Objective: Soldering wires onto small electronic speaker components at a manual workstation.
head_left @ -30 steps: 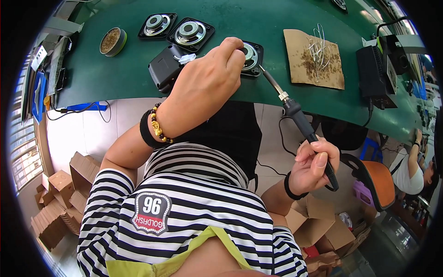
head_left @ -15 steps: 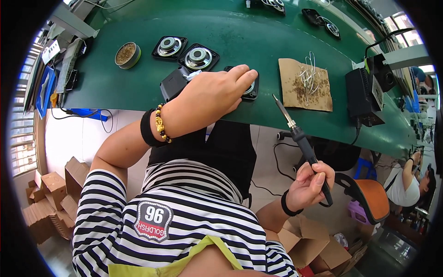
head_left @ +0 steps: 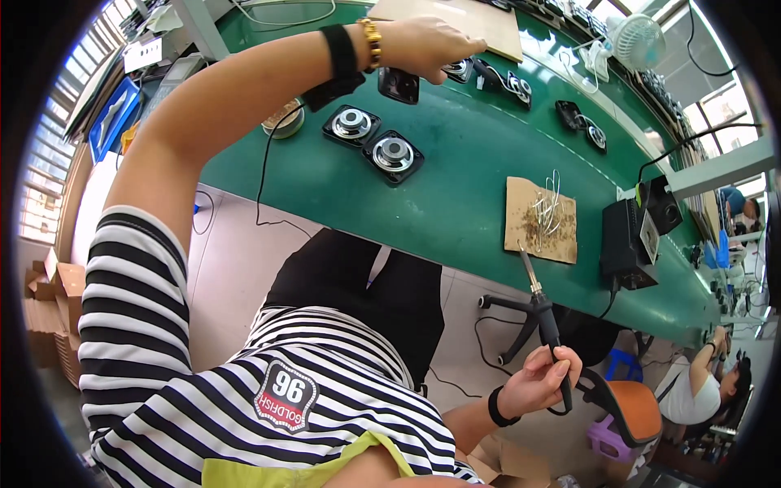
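Since half a second ago the left hand [head_left: 423, 45] has swung from the near edge to the far side of the green table [head_left: 455, 195], its fingers curled over a black speaker [head_left: 400, 84] there; whether they clamp it I cannot tell. The right hand [head_left: 541, 378] sits low beside the lap, fingers closed round the soldering iron [head_left: 543, 313], tip up near the table edge. That tip could scorch the cardboard pad [head_left: 541, 221] or the trailing cable.

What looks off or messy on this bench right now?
The brown cardboard pad is littered with crumbs and loose wire offcuts. The right hand holds the soldering iron off the green bench, tip up over the floor.
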Tool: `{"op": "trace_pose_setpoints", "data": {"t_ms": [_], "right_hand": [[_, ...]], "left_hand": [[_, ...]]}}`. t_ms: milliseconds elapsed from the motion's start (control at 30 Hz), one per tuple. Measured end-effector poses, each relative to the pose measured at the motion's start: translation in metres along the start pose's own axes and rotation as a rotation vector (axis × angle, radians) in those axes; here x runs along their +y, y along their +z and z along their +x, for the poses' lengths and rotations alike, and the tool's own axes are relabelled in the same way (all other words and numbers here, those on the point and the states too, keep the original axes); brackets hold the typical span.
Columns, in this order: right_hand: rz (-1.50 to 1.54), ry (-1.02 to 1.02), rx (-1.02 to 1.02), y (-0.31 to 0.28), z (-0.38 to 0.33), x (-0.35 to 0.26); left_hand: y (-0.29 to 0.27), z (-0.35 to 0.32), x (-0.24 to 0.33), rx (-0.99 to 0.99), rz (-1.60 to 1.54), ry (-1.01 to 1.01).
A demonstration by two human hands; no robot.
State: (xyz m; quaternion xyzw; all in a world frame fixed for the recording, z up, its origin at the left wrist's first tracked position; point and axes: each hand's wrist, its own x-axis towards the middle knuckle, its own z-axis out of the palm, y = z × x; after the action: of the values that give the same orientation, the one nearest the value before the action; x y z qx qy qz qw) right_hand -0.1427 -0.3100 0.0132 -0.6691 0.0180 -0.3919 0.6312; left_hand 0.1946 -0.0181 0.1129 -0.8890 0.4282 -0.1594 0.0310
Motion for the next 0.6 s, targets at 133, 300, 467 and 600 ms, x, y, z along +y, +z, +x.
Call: {"op": "trace_pose_setpoints", "data": {"t_ms": [133,300,467,600], "right_hand": [[-0.02,-0.001,0.012,0.0,-0.002,-0.008],[-0.087,0.006,0.023,-0.001,-0.002,-0.016],[-0.132,0.0,0.058,-0.002,-0.002,-0.016],[-0.107,-0.006,0.041,0.007,-0.003,-0.007]], "left_hand": [[0.052,0.024,-0.052,-0.119,0.081,0.002],[0.076,0.014,-0.078,-0.134,0.086,-0.078],[0.036,-0.012,-0.044,-0.11,0.017,-0.135],[-0.011,-0.09,-0.055,-0.109,0.026,-0.205]]}}
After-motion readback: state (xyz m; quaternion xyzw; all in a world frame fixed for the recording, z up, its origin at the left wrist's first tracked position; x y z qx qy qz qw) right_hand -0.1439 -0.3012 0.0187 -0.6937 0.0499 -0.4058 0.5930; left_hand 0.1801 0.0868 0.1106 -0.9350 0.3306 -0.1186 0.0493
